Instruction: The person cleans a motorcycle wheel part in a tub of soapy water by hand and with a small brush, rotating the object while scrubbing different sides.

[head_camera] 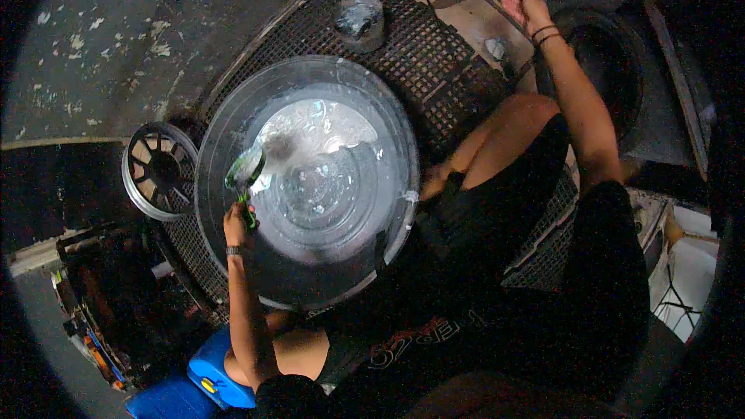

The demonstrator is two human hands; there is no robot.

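A large round basin [401,157] of grey or clear material stands before me. Inside it lies a pale, shiny wet-looking mass [332,122], heaped on the far side. My left hand [236,222], with a watch on the wrist, grips the green handle of a scoop [245,170] at the basin's left inner side. White material coats the scoop's bowl. My right hand [532,10] is stretched far out at the upper right, beside a dark thin rod [499,7]. Something pinkish shows at its fingers; blur hides whether it is held.
The basin rests on a dark plastic grid platform [433,61]. Beyond it stands a small clear tub [362,23]. A spoked metal wheel rim [185,151] leans close at left. A blue plastic container [215,364] is by my left arm, and a dark tyre-like ring [628,70] lies at right.
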